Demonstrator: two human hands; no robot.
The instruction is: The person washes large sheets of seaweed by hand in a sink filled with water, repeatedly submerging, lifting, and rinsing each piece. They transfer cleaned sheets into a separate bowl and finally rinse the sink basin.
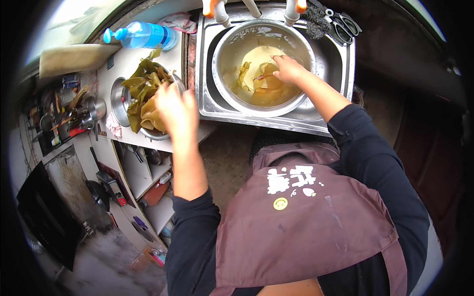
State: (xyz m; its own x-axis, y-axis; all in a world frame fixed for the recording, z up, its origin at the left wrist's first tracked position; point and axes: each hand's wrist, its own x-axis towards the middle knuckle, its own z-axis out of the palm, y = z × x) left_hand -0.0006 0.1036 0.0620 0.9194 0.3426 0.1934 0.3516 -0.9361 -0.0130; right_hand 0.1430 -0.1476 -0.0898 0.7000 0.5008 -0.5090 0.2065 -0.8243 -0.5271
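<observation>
A large round metal basin (pixel 226 97) of water stands in the steel sink, with brown-green kelp-like sheets (pixel 269 88) lying in the water. My right hand (pixel 288 69) is over the basin with fingers spread at the water, near the sheets; whether it touches one is unclear. On the counter to the left, a metal bowl (pixel 157 135) is heaped with similar wet, leafy sheets (pixel 142 87). My left hand (pixel 176 107), blurred, is at the right side of this heap; its fingertips are partly hidden, so its hold cannot be told.
Two taps with orange handles (pixel 209 8) overhang the basin. A blue pump bottle (pixel 146 35) and a smaller metal bowl (pixel 119 101) are on the counter (pixel 111 74). Scissors (pixel 342 27) and a dark scouring pad (pixel 316 20) lie at the sink's back right corner.
</observation>
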